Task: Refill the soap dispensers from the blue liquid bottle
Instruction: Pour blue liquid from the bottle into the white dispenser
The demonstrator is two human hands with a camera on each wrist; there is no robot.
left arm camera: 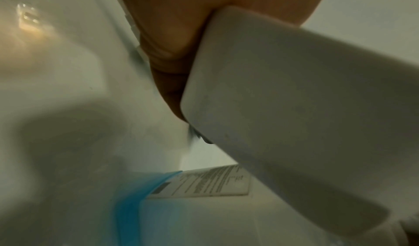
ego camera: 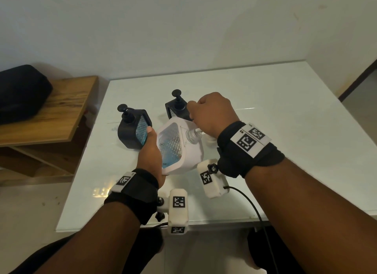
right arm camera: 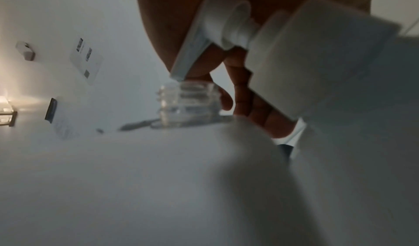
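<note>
My left hand point(ego camera: 151, 149) grips a white soap dispenser point(ego camera: 181, 149) with a little blue liquid inside, and holds it tilted above the white table point(ego camera: 285, 131). Its clear threaded neck point(ego camera: 192, 135) stands bare. My right hand point(ego camera: 212, 112) hovers over that neck, fingers curled round the white pump head point(right arm camera: 224, 22), which is off the neck. Two black dispensers point(ego camera: 133, 129) point(ego camera: 177, 108) with blue liquid and pumps on stand just behind. In the left wrist view a blue-tinted container with a printed label point(left arm camera: 204, 183) shows low down, below the white dispenser point(left arm camera: 294, 97).
A wooden side shelf point(ego camera: 61, 114) with a black bag point(ego camera: 20, 92) stands left of the table. The wall runs close behind the table's far edge. A black cable point(ego camera: 253, 208) hangs from my right wrist over the front edge.
</note>
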